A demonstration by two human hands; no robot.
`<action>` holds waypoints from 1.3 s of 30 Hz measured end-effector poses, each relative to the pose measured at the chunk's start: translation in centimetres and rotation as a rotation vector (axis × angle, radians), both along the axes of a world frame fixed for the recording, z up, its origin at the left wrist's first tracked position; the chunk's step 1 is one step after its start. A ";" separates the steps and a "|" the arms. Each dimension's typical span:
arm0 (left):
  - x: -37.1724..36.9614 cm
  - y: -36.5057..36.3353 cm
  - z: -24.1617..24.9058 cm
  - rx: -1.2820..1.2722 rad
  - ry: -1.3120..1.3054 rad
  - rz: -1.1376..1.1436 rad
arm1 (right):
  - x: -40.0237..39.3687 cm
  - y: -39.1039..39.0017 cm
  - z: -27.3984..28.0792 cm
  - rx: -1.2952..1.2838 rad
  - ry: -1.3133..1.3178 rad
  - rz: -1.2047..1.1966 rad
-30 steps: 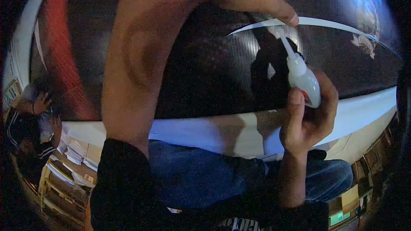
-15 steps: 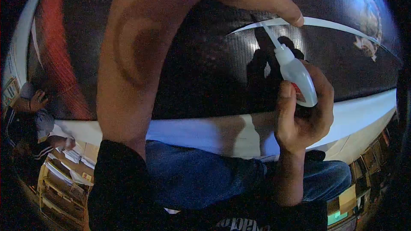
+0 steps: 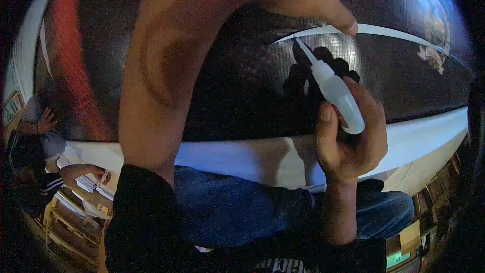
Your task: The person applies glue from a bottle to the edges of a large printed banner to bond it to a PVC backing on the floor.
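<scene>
A small translucent squeeze bottle (image 3: 339, 94) with a long thin nozzle is held between the thumb and fingers of my right hand (image 3: 357, 144). The bottle tilts up and left, its nozzle tip right at the lower edge of a narrow white curved strip (image 3: 389, 30). That strip lies along a glossy black ribbed sheet (image 3: 237, 91). My left hand (image 3: 308, 0) reaches across from the left above the bottle, thumb stretched out with its tip on the strip. The other fingers of this hand are beyond the top edge of the view.
A red band (image 3: 76, 81) crosses the black sheet on the left. A white border (image 3: 227, 156) runs along its near side, by my jeans. Another person's hand (image 3: 101, 173) holds a small white thing at far left, near papers (image 3: 85, 182) on a wooden shelf (image 3: 76, 242).
My right hand has shifted slightly left and down, bringing the nozzle tip leftward along the strip. My left thumb has moved little. The other person's hand has moved right.
</scene>
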State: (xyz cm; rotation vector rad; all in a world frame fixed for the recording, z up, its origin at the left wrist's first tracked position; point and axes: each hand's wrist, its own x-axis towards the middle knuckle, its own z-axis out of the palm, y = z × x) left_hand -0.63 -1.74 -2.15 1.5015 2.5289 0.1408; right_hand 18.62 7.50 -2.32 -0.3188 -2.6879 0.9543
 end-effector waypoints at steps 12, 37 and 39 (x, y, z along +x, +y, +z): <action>0.1 0.1 0.1 -0.011 -0.008 -0.011 | 0.1 -0.2 0.5 -0.018 -0.086 0.004; 0.6 0.4 0.6 0.057 -0.033 -0.008 | 0.3 0.0 0.3 -0.042 -0.087 -0.040; 0.6 0.5 0.8 0.038 -0.048 -0.009 | 0.3 0.0 0.1 -0.041 -0.084 -0.049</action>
